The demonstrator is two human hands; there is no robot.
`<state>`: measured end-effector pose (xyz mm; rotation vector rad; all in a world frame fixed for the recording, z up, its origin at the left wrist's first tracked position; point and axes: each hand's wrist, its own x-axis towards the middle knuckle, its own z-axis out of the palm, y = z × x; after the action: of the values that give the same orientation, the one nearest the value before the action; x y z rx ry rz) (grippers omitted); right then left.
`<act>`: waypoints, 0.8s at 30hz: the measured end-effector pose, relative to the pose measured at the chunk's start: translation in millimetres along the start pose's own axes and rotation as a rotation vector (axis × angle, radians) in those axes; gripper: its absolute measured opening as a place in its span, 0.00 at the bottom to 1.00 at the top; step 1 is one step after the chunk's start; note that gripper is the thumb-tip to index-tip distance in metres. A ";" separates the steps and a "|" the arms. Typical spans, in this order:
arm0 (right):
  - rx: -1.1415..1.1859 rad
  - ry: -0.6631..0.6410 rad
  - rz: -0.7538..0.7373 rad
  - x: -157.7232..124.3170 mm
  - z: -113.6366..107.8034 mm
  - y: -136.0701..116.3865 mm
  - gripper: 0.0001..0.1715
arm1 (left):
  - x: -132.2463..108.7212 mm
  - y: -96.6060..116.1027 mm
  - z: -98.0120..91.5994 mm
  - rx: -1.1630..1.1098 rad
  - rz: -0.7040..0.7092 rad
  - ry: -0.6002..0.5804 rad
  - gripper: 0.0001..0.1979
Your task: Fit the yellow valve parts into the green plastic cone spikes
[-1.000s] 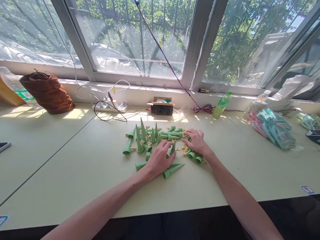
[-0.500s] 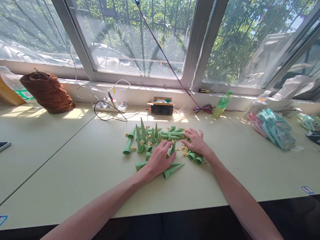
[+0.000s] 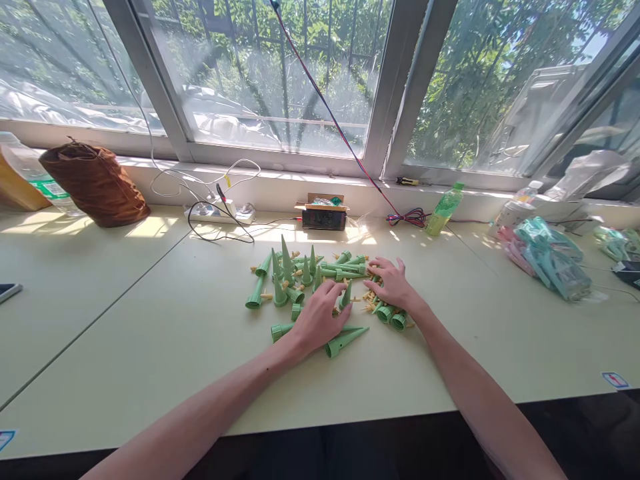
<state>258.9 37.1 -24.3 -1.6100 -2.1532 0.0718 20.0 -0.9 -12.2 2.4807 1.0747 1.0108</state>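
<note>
Sunlit windows (image 3: pixel 280 80) back a pale table (image 3: pixel 150 360), where a small black box (image 3: pixel 324 219) stands near the sill with a green bottle (image 3: pixel 443 212) to its right and a brown pouch (image 3: pixel 100 187) well to its left. On the near side of the box, green spikes (image 3: pixel 287 265) lie heaped, some upright, others on their sides, many with yellow pegs (image 3: pixel 369 295). Straight in front of the box, a left hand (image 3: pixel 323 315) curves about an upright spike (image 3: pixel 347 296), thumb and fingers to either side; whether it grips cannot be told. To the box's right and nearer, a right hand (image 3: pixel 393 283) spreads its fingers over more spikes and pegs, anything under the palm hidden. Hollow-ended and apparently plastic, the spikes should prove light, stiff and rather slick, apt to roll when lying; the broad collar looks the surest hold, the tapering tip and slim pegs the weakest.
</note>
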 end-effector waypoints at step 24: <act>0.358 0.294 -0.047 -2.7 -15.0 -29.6 0.07 | -0.6 0.3 -0.7 -0.005 -0.011 -0.014 0.12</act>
<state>238.5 21.8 -2.7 -1.2773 -1.8301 0.1829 19.4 -1.6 -11.8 2.4712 1.0796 0.9907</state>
